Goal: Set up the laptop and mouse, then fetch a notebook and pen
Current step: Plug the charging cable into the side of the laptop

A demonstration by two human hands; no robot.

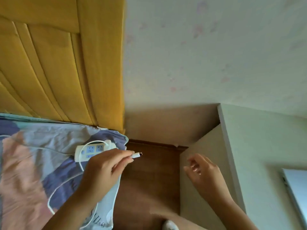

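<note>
My left hand (106, 170) pinches the white plug end of a charging cable (136, 154), its metal tip pointing right over the wooden floor. The white cable loops back over the bed towards a white power strip (90, 151) lying on the bedding. My right hand (201, 170) hovers to the right with fingers loosely curled and nothing in it. A silver laptop (297, 191) shows only as an edge at the far right, on a pale desk (259, 163). Mouse, notebook and pen are out of view.
A bed with pink, purple and grey bedding (33, 163) fills the lower left, backed by a yellow padded headboard (58, 63). Brown wooden floor (149, 180) runs between bed and desk. A pale wall with faint flowers (207, 55) rises behind. A white slipper (170, 225) shows at the bottom.
</note>
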